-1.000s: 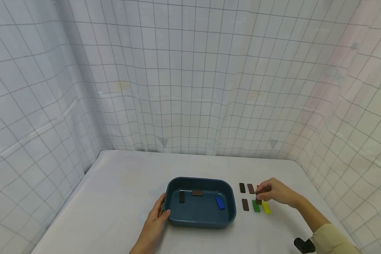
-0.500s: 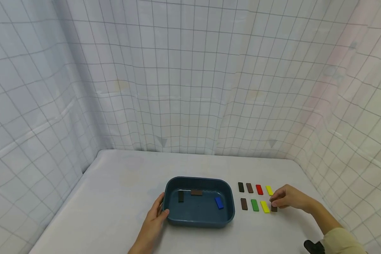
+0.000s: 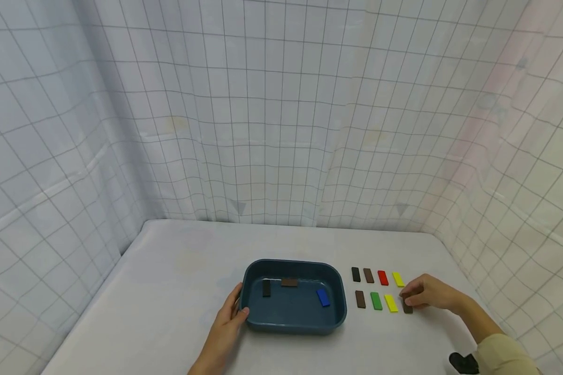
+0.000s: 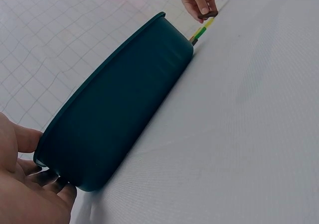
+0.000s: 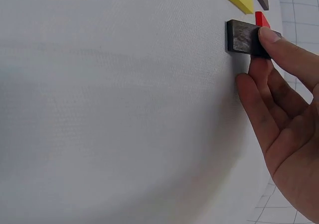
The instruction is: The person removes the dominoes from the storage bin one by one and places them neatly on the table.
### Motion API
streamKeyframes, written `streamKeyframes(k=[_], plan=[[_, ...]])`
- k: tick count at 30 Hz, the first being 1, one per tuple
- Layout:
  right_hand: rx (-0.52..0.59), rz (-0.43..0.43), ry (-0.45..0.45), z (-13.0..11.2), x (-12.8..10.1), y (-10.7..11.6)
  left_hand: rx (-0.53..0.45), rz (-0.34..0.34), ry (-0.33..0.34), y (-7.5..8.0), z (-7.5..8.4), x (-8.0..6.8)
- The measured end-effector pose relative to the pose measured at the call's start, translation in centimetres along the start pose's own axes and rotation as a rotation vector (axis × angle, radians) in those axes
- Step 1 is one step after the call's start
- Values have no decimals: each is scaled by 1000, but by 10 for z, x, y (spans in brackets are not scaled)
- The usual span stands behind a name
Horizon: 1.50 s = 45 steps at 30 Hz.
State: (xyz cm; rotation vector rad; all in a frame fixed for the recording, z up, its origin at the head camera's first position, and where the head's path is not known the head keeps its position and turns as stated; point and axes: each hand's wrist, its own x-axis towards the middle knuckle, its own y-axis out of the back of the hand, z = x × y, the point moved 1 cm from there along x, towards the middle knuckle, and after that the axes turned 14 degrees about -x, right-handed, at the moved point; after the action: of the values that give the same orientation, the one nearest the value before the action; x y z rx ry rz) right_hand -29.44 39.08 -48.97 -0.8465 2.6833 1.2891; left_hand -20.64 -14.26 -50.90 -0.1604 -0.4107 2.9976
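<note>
In the head view, my left hand (image 3: pixel 226 324) grips the left end of a dark blue plastic tub (image 3: pixel 293 310), thumb at the rim and fingers along the outer wall. Inside lie a black block (image 3: pixel 266 288), a brown block (image 3: pixel 289 282) and a blue block (image 3: pixel 323 297). My right hand (image 3: pixel 429 291) pinches a small dark brown rectangular block (image 5: pixel 244 37) between thumb and fingers, at the right end of the front row. Just left of it lies a yellow block (image 3: pixel 391 303), followed by a green block (image 3: pixel 377 301) and a brown block (image 3: pixel 360 299).
A back row holds black (image 3: pixel 355 274), brown (image 3: pixel 368 275), red (image 3: pixel 382 277) and yellow blocks (image 3: pixel 398 279). White cloth covers the table (image 3: pixel 183 291). Grid-patterned curtains (image 3: pixel 281 130) stand behind and on both sides.
My right hand has carried the dark brown block rightward, from over the green block to beside the front yellow one, tilting it lower. My left hand keeps its grip on the tub.
</note>
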Motion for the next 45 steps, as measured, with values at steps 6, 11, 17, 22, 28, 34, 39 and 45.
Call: streamKeyframes(k=[6, 11, 17, 22, 28, 34, 39, 45], plan=[[-120, 20, 39, 3, 4, -1, 3, 2, 0, 0, 1, -1], [-170, 36, 38, 5, 3, -3, 3, 5, 3, -1, 1, -1], [-172, 83, -12, 1, -3, -5, -1, 3, 9, 0, 0, -1], [-186, 115, -34, -2, -4, -6, 4, 6, 7, 0, 1, -1], [-226, 141, -60, -10, 1, -4, 9, 8, 0, -1, 1, -2], [-235, 150, -15, -25, 7, -4, 7, 10, 2, -1, 1, -2], [-241, 141, 25, -40, 13, -5, 12, 13, 8, 1, 0, -1], [-232, 138, 54, -54, 20, -7, 6, 10, 9, 2, -2, 1]])
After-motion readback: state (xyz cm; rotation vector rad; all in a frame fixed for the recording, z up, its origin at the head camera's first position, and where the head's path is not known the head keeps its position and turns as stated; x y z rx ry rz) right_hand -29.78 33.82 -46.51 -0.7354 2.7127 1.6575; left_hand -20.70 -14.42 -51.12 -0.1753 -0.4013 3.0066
